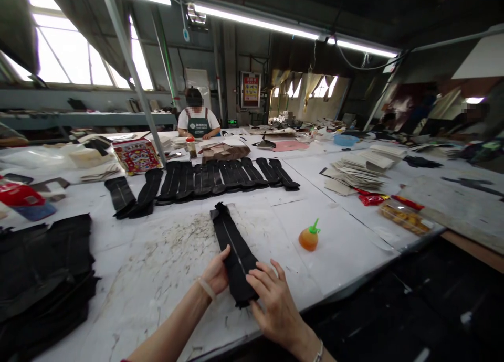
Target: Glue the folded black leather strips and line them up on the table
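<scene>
A long black fabric piece [233,249] with a pale line down its middle lies at a slant on the white table. My left hand [216,272] grips its left edge, thumb on top and the other fingers hidden beneath. On the lower right edge rests my right hand [273,301], thumb below the edge and fingers bent over the top, closed on the cloth. A round bottle of orange liquid with a green spout [309,238] stands to the right of the hands. Beyond them runs a row of similar black pieces [212,178].
A stack of black cloth [43,267] lies at the left. Pale sheets [354,170] are piled at the right, near a clear box of food [407,216]. A co-worker [199,120] in a green apron sits across the table. A metal pole [136,73] rises from the table.
</scene>
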### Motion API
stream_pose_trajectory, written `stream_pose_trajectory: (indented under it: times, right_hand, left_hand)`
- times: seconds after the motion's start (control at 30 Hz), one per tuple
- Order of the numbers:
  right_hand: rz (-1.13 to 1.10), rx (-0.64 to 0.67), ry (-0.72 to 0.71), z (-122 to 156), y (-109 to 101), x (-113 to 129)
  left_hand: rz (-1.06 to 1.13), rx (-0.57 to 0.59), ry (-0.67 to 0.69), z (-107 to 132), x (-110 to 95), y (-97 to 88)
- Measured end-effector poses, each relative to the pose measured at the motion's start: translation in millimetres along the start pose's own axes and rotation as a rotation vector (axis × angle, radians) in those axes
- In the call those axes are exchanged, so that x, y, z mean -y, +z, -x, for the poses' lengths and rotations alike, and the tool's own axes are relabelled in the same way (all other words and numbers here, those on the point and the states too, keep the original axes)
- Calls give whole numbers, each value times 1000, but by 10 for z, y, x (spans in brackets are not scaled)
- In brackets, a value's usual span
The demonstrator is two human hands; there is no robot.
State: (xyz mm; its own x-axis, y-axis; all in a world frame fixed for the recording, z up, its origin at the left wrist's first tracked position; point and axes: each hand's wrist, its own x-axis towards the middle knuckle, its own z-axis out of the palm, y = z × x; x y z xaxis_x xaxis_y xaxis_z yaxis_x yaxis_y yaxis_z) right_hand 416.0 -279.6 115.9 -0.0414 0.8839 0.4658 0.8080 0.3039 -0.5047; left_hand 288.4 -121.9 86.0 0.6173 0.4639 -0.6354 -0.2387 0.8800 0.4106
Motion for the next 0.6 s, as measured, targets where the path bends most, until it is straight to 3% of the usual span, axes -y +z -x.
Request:
stream_pose_trajectory:
  times: [0.2,0.43,0.6]
  right_hand:
    - [91,-120,49,-164,320,-82]
    - [-134,-488,410,-215,499,-216]
    - [-173,-516,456,-263,512,-286]
  left_hand:
    - [49,57,26,18,91,-49]
    - [61,-48,97,-95,203,7]
    - [-53,9,126,-55,310,55]
